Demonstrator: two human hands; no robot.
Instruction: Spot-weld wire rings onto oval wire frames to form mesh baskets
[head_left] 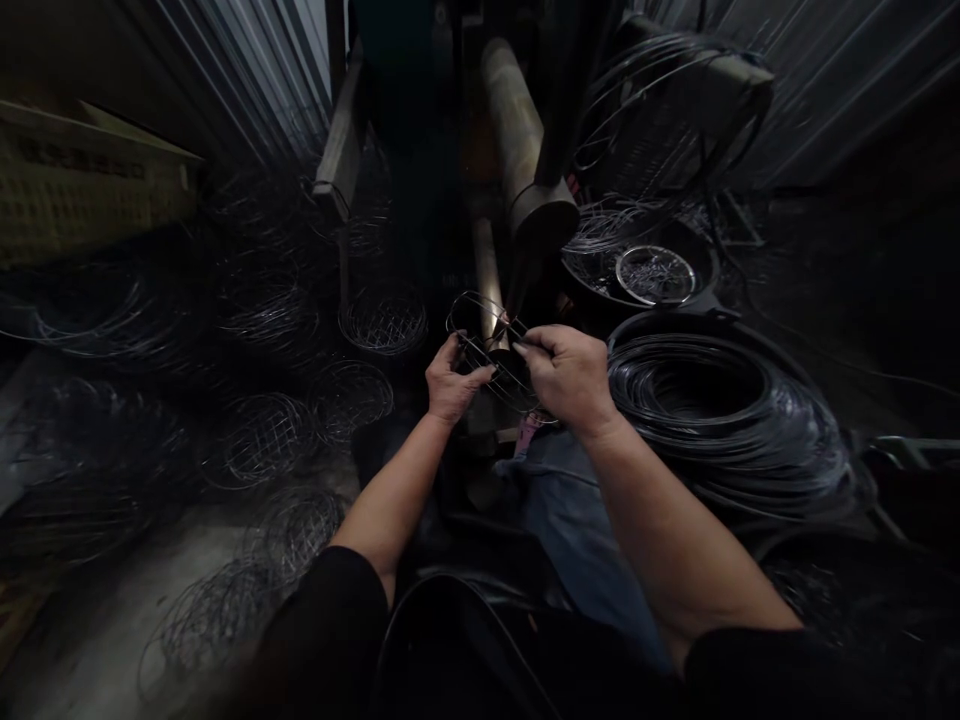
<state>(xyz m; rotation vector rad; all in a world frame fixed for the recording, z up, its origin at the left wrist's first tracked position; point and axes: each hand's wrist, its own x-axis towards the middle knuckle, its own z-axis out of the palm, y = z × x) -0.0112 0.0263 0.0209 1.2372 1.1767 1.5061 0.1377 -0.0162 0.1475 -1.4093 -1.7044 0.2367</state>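
Observation:
A small wire basket frame (480, 325) of thin metal rings and ribs is held up in front of me, just under the tip of a machine arm (536, 215). My left hand (452, 382) grips its lower left side with curled fingers. My right hand (568, 375) is closed on its right side, thumb and fingers pinching the wires. Both forearms reach out from dark sleeves over my lap.
Several finished wire baskets (259, 440) lie piled on the floor to the left. A large coil of dark wire (720, 410) sits at the right, with a tub of wire rings (652, 270) behind it. A metal machine column (510, 110) stands ahead; corrugated walls enclose the space.

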